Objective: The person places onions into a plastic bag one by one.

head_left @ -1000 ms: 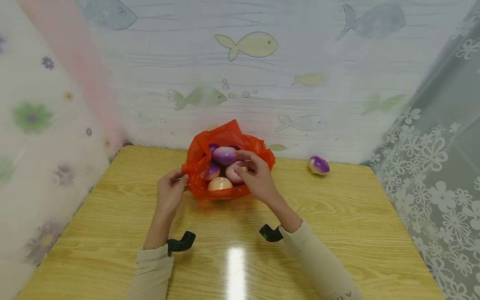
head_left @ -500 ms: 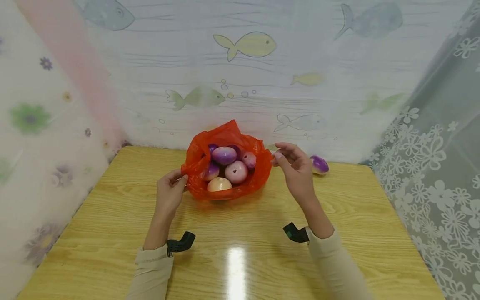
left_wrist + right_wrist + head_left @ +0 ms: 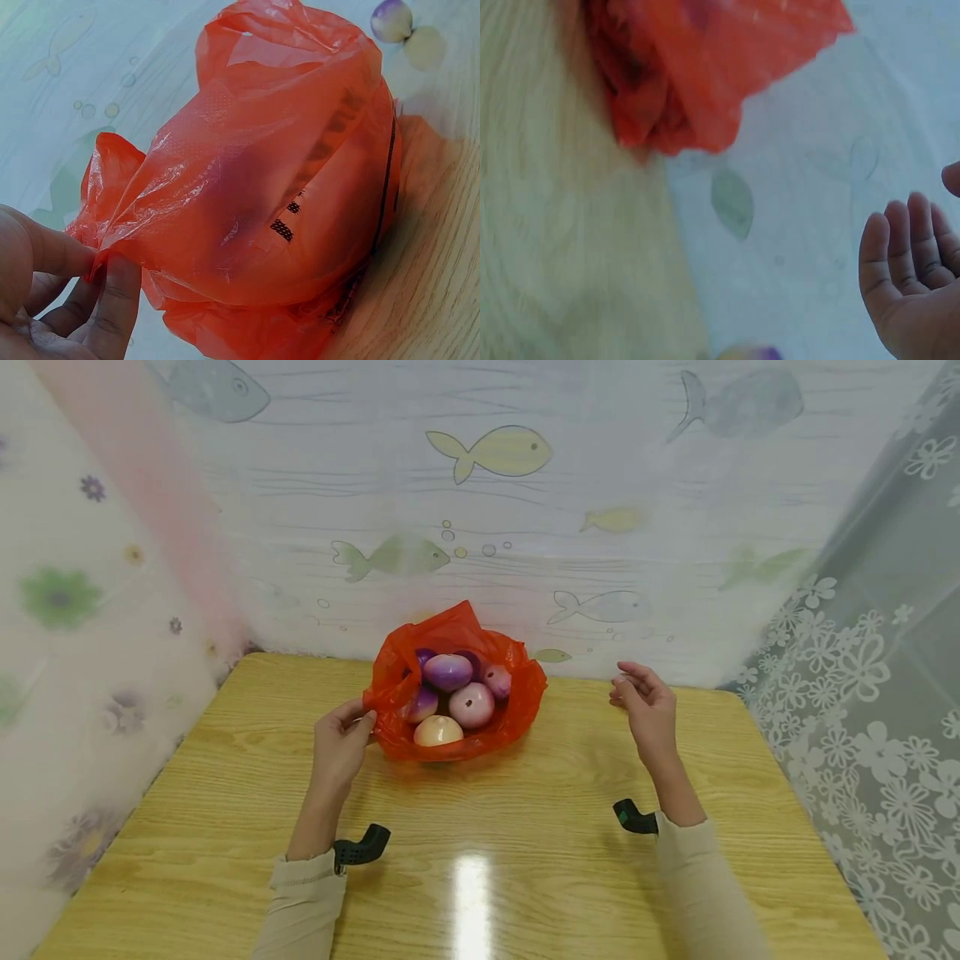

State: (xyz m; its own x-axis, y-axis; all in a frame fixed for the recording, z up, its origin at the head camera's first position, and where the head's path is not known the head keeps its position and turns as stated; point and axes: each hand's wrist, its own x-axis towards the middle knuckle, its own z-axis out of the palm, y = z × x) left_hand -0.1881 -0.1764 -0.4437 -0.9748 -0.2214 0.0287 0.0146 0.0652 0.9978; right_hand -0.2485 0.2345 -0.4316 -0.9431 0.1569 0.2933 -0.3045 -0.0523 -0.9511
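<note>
A red plastic bag [image 3: 456, 631] stands with its mouth spread wide near the back of the table. Inside lie several glossy round onion- or turnip-like pieces: a purple-and-white one [image 3: 447, 671], a pink one with a dark hole [image 3: 472, 705] and a cream one [image 3: 438, 731] among them. My left hand [image 3: 341, 743] pinches the bag's left edge between thumb and fingers, as the left wrist view shows. Off to the right, my right hand [image 3: 651, 718] is in the air with relaxed fingers and holds nothing. It hides a loose purple-and-white piece [image 3: 391, 21] from the head view.
The wooden table [image 3: 540, 877] meets a fish-print curtain [image 3: 495, 527] right behind the bag. Floral sheeting [image 3: 877, 760] hangs along the right side, with more patterned sheeting [image 3: 112, 652] on the left.
My right hand has left the bag and moved right, toward the loose purple-and-white piece, which it now covers. The left hand keeps its pinch on the bag's edge.
</note>
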